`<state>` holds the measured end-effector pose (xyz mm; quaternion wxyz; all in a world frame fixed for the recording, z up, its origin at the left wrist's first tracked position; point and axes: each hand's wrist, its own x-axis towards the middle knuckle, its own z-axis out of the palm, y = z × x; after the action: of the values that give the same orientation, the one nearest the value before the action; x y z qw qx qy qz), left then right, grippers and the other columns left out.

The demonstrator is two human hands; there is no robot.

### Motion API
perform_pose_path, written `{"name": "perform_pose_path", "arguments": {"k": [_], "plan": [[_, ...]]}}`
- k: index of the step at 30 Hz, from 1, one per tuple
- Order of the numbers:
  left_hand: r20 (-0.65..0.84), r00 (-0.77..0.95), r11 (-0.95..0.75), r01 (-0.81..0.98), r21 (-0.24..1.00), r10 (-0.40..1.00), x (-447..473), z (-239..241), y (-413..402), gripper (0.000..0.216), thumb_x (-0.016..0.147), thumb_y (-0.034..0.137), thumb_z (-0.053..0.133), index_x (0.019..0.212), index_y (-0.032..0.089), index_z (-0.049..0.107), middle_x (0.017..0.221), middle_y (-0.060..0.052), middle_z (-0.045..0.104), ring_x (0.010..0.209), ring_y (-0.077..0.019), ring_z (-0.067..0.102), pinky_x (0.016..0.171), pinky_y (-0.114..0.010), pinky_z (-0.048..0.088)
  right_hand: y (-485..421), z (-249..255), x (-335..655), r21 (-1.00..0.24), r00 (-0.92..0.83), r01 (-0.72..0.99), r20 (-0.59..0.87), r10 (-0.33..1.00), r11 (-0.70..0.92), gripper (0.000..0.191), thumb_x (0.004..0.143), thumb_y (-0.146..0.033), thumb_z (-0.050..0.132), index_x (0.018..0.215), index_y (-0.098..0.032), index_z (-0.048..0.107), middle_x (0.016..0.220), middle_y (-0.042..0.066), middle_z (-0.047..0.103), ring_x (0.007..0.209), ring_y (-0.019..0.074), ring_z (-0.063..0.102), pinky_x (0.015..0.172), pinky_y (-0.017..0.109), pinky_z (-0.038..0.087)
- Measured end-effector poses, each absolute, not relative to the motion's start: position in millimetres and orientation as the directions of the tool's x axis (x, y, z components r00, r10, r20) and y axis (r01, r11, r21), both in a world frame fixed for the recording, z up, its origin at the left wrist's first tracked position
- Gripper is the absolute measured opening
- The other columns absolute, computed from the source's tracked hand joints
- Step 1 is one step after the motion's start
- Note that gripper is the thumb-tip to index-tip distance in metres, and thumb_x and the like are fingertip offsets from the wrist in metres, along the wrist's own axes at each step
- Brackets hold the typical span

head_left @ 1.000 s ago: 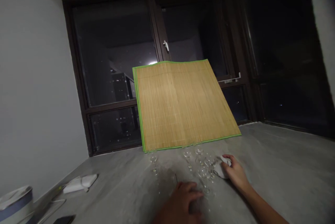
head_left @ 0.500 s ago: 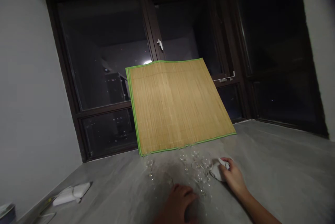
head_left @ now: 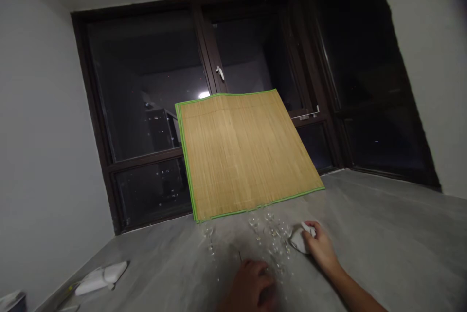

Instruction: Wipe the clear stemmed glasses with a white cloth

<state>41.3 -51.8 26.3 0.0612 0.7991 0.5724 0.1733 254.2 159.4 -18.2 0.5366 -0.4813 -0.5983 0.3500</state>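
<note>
My right hand [head_left: 321, 247] pinches a crumpled white cloth [head_left: 300, 239] just above or on the grey stone sill. My left hand [head_left: 251, 284] is dark and blurred low in the middle, its fingers curled inward; what they hold, if anything, is hidden. A thin dark stick [head_left: 240, 255] pokes up beside its fingertips. Between and beyond the hands stands a cluster of small clear stemmed glasses [head_left: 282, 230]. Another stemmed glass [head_left: 208, 229] stands apart to the left, and one more glass [head_left: 253, 222] is near the mat's lower edge.
A bamboo mat [head_left: 244, 151] with green edging leans against the dark-framed window [head_left: 146, 83]. At the left lies a rolled white bundle [head_left: 102, 278] tied with a band. Part of a container [head_left: 14, 301] shows in the lower left corner. The grey sill [head_left: 383, 234] runs underneath.
The camera has tilted a little, so the window and mat sit slightly lower in view. Both hands stay nearly in place, the right still gripping the white cloth.
</note>
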Motion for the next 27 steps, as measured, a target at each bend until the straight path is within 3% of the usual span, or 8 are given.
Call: {"name": "perform_pose_path", "arguments": {"k": [3,8,15,27], "plan": [[0.261,0.182,-0.270,0.893,0.361,0.948,56.6,35.4,-63.2,0.051,0.077,0.039,0.065,0.128,0.036,0.059,0.147,-0.001,0.045,0.134,-0.0283,0.038,0.115,-0.047,0.028,160.9,-19.3,253.8,-0.921,0.050,0.237,0.329,0.943,0.309,0.045,0.071,-0.045,0.046,0.104,-0.018,0.060,0.063,0.002,0.063,0.058,0.0222,0.060,0.056,0.030,0.042],[0.148,0.218,-0.259,0.884,0.390,0.965,62.4,28.7,-61.8,0.065,0.073,0.041,0.068,0.136,0.036,0.053,0.154,-0.003,0.035,0.138,-0.0315,0.033,0.116,-0.050,0.028,160.2,-19.3,253.8,-0.915,0.044,0.259,0.332,0.942,0.310,0.042,0.074,-0.043,0.045,0.104,-0.018,0.059,0.061,0.001,0.061,0.057,0.0218,0.059,0.056,0.029,0.041],[0.195,0.203,-0.269,0.868,0.417,0.960,66.1,30.6,-69.9,0.063,0.075,0.038,0.067,0.137,0.037,0.051,0.150,-0.001,0.042,0.137,-0.0271,0.035,0.117,-0.045,0.028,158.0,-19.6,255.0,-0.910,0.048,0.275,0.337,0.940,0.312,0.043,0.073,-0.043,0.045,0.105,-0.018,0.059,0.065,0.002,0.063,0.060,0.0223,0.061,0.058,0.030,0.041],[0.218,0.244,-0.310,0.881,0.357,0.945,66.7,32.4,-67.7,0.063,0.075,0.037,0.065,0.136,0.029,0.052,0.149,-0.004,0.047,0.136,-0.0242,0.041,0.118,-0.044,0.025,156.4,-23.4,256.2,-0.925,0.057,0.239,0.318,0.946,0.297,0.043,0.075,-0.044,0.045,0.107,-0.018,0.059,0.066,0.000,0.063,0.058,0.0204,0.059,0.055,0.028,0.040]]}}
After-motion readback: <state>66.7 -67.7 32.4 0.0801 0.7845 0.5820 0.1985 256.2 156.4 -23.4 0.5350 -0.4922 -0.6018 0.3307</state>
